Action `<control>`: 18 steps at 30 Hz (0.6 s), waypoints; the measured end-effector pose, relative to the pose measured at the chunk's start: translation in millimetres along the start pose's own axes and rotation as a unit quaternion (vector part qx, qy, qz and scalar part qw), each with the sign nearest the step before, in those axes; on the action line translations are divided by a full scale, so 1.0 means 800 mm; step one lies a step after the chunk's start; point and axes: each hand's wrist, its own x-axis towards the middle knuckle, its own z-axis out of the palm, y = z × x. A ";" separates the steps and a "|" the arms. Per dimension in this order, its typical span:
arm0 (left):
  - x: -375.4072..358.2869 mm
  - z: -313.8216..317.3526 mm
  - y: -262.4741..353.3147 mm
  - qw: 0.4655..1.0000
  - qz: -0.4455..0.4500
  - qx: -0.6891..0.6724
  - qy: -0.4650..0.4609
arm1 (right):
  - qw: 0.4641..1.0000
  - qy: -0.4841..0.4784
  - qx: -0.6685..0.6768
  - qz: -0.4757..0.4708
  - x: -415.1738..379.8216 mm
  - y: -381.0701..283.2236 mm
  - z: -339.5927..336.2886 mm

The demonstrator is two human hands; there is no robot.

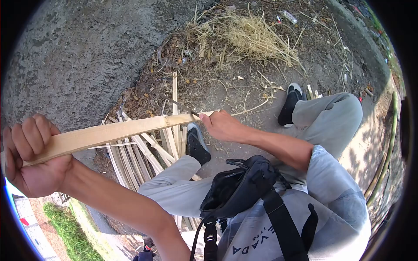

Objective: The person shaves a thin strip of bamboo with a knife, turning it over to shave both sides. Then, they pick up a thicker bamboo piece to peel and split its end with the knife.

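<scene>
I hold one long pale wooden strip, flat and smooth, slanting from my left hand near my face out to my right hand. My left hand is clenched round its near end. My right hand grips the far end together with a knife whose thin dark blade lies against the strip. Below it, a pile of split strips fans across the ground, beside my two black shoes. Bare concrete lies open to the left; a heap of dry shavings sits beyond. One black bag hangs at my chest.
</scene>
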 end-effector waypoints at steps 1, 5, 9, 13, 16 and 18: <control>0.002 0.002 0.001 1.000 -0.003 -0.001 -0.011 | 1.000 -0.003 0.008 -0.005 -0.008 -0.023 -0.010; -0.005 -0.003 0.006 0.994 0.058 0.083 0.032 | 0.996 -0.010 0.015 -0.082 -0.028 -0.073 -0.029; -0.004 0.013 0.000 0.998 0.043 0.035 -0.032 | 0.994 -0.063 0.009 0.085 0.000 0.057 0.012; -0.014 -0.003 0.011 0.989 0.059 0.116 0.070 | 0.999 -0.024 -0.013 0.042 -0.003 0.045 0.023; -0.006 -0.019 0.023 0.995 0.015 0.102 0.020 | 1.000 -0.026 -0.009 -0.012 -0.001 0.006 0.006; -0.015 -0.024 0.022 0.995 0.010 0.092 0.028 | 0.999 0.010 0.011 -0.047 -0.008 0.013 0.025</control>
